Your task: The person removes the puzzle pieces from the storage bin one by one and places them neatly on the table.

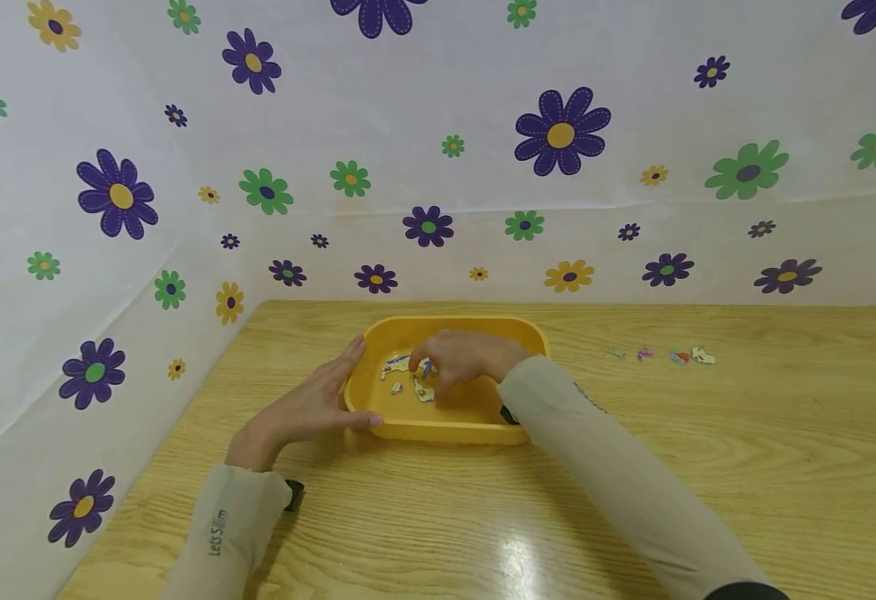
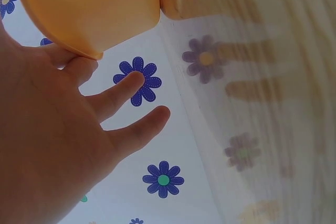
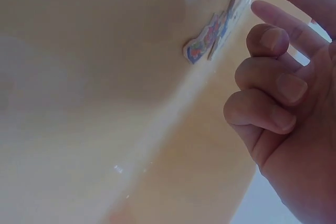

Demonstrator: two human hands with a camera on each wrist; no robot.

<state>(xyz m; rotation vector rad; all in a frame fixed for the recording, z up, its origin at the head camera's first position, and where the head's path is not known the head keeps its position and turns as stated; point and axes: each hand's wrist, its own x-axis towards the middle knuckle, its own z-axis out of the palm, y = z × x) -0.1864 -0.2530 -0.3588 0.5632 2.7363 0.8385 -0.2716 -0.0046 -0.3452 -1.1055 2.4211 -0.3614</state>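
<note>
A yellow plastic tray [image 1: 438,432] stands on the table with several small flat cutout pieces [image 1: 424,390] inside it. Their edges are pale and their faces printed in colour. My left hand [image 1: 317,404] rests against the tray's left end, fingers along the outer side and thumb by the front rim. In the left wrist view two straight fingers stick out past the tray wall. Over the tray, my right hand [image 1: 462,360] reaches down among the pieces with its index finger. Its other fingers are curled in the right wrist view, beside a colourful piece [image 3: 202,43], and no piece shows between thumb and index finger.
To the right of the tray, several small pieces lie in a row on the wooden table [image 1: 708,450], among them a pink one [image 1: 644,353] and a pale one [image 1: 703,355]. A white flower-patterned sheet [image 1: 392,167] rises behind the table and along its left side.
</note>
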